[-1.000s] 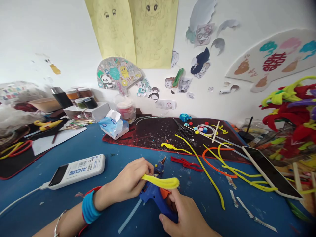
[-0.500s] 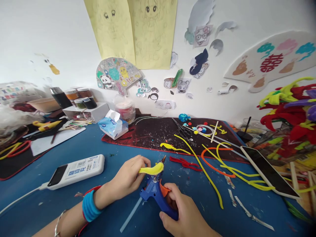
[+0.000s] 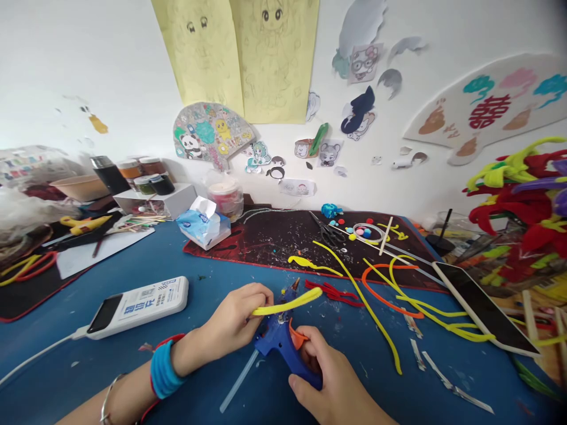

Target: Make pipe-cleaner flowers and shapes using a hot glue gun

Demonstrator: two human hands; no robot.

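Yellow pipe cleaner (image 3: 293, 303) near blue glue gun (image 3: 284, 349).
Left hand (image 3: 239, 314) pinches the former between its fingers; right hand (image 3: 328, 374) grips the latter.

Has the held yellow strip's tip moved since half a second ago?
Yes, rightward: the yellow strip then ended left of the red strips, now overlaps them in view.

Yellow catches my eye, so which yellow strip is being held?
The yellow strip pinched in the left hand, seen across the blue glue gun; the other loose yellow strips lie unheld.

Near head-height view, forward and down onto the desk (image 3: 199, 395)
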